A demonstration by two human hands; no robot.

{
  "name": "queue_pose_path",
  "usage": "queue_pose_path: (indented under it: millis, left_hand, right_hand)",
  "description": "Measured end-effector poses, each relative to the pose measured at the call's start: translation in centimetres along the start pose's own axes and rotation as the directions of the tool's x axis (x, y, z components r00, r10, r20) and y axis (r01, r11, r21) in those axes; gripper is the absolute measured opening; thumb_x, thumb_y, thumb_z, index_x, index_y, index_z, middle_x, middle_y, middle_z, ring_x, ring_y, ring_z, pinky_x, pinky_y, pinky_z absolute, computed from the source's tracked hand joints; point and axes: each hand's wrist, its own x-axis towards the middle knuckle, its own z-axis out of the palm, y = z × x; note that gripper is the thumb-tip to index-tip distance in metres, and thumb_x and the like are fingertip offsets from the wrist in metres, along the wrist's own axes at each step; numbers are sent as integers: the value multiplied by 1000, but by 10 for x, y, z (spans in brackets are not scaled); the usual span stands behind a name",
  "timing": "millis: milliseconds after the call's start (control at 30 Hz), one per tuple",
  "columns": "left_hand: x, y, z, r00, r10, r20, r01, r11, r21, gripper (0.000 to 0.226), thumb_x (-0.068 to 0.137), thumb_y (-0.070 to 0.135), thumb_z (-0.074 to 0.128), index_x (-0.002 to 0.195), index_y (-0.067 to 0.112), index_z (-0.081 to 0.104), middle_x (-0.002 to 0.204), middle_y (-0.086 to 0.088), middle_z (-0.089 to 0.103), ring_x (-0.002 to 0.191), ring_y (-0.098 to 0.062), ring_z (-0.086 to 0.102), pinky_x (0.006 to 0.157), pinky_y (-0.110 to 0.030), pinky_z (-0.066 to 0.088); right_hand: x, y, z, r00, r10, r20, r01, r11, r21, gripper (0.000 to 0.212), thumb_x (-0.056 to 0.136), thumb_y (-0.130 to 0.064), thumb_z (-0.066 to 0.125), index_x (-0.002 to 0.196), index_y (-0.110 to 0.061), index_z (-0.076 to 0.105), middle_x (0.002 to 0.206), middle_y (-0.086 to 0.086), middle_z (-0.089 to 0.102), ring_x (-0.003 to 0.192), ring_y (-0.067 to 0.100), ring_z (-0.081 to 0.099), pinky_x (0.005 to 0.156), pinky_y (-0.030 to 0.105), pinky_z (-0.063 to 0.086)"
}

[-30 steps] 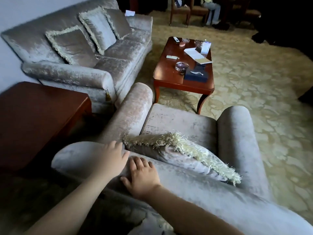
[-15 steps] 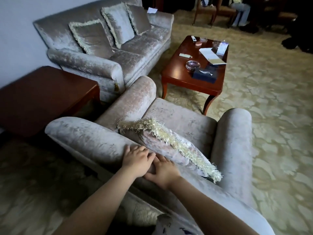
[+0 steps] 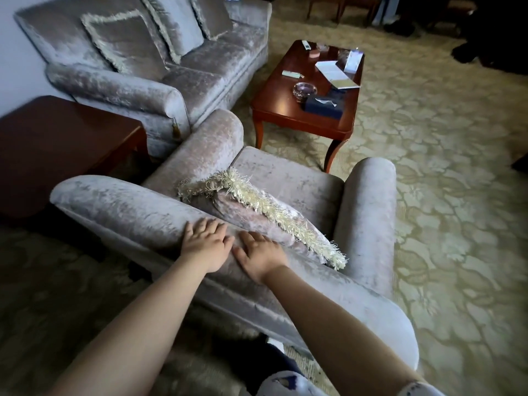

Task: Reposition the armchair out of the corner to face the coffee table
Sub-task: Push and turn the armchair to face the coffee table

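The grey velvet armchair [image 3: 288,181] stands just in front of me, its seat turned toward the reddish wooden coffee table [image 3: 285,110] beyond it. A fringed cushion [image 3: 257,207] leans against the backrest. My left hand [image 3: 204,242] and my right hand [image 3: 261,257] lie side by side, palms down, on top of the backrest [image 3: 120,210]. The fingers of both curve over the front of the rim, pressing on the fabric rather than closing round it. The chair's legs are hidden.
A grey velvet sofa [image 3: 177,75] with fringed cushions stands at the left by the wall. A dark wooden side table [image 3: 57,144] sits close to the armchair's left arm. On the coffee table lie an ashtray [image 3: 305,90], a tissue box [image 3: 323,105] and papers. Patterned carpet [image 3: 443,167] spreads to the right.
The armchair has moved away from me and off the side table. My hands have stayed together on the backrest, shifting toward its middle.
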Motion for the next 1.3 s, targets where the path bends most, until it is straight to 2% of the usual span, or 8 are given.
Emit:
queue_pose_path:
  millis: [100, 367, 600, 800, 933, 1100, 1200, 1300]
  left_hand:
    - [3, 1, -1, 999, -36, 36, 36, 999, 6, 55, 97, 47, 16, 148, 26, 12, 158, 7, 4, 143, -17, -1, 113, -47, -7]
    - [28, 3, 3, 989, -114, 90, 110, 993, 52, 54, 95, 49, 17, 146, 32, 17, 158, 4, 5, 143, -22, -4, 110, -50, -11]
    - [74, 15, -7, 950, -221, 221, 192, 971, 145, 63, 89, 56, 17, 146, 29, 22, 157, 1, 12, 142, -28, 3, 106, -61, -8]
    - [80, 44, -9, 944, -217, 248, 187, 972, 141, 69, 88, 60, 14, 148, 25, 17, 158, -2, 8, 142, -31, 1, 104, -63, -10]
    - [75, 72, -11, 952, -194, 236, 164, 977, 139, 68, 89, 59, 15, 147, 24, 21, 157, -4, 12, 141, -33, 6, 106, -62, -5]
    - [60, 74, -12, 969, -137, 207, 118, 988, 104, 70, 90, 62, 12, 148, 23, 18, 158, -3, 10, 142, -29, 5, 109, -58, -7]
    - [42, 70, -9, 989, -69, 134, 64, 997, 43, 68, 91, 61, 12, 148, 24, 17, 158, 0, 10, 143, -24, 5, 112, -54, -6]
    - [21, 65, -1, 1000, -15, -5, 15, 1000, -25, 63, 93, 57, 18, 147, 25, 21, 157, 3, 15, 143, -20, 7, 112, -49, -6]
  right_hand:
    - [4, -1, 0, 1000, 3, -22, -3, 1000, -12, 62, 93, -57, 21, 143, -22, 31, 145, 11, 41, 128, 32, 43, 104, 45, 30]
    - [19, 5, -3, 999, 3, 50, -5, 1000, 25, 59, 95, -50, 18, 142, -18, 33, 145, 12, 41, 131, 33, 38, 107, 52, 22]
    - [31, 16, -3, 998, -9, 55, 6, 998, 66, 52, 96, -46, 23, 137, -18, 37, 140, 11, 45, 125, 32, 41, 100, 46, 29]
    - [30, 48, -16, 998, -40, 43, 39, 999, 33, 51, 96, -47, 24, 138, -22, 38, 142, 7, 45, 127, 29, 41, 102, 42, 31]
    - [21, 72, -25, 998, -40, 57, 38, 999, 25, 51, 97, -48, 24, 138, -23, 39, 143, 5, 44, 129, 26, 42, 104, 38, 31]
    - [13, 73, -27, 999, -26, 32, 25, 999, 41, 48, 97, -48, 26, 131, -22, 47, 136, 7, 52, 122, 27, 49, 99, 38, 36]
    - [11, 70, -25, 1000, -9, 2, 9, 997, 76, 45, 96, -49, 28, 124, -23, 52, 130, 7, 57, 117, 28, 53, 96, 37, 40]
    - [7, 70, -22, 1000, -9, -14, 10, 996, 90, 47, 96, -49, 27, 123, -22, 53, 129, 7, 58, 116, 28, 54, 95, 37, 42]
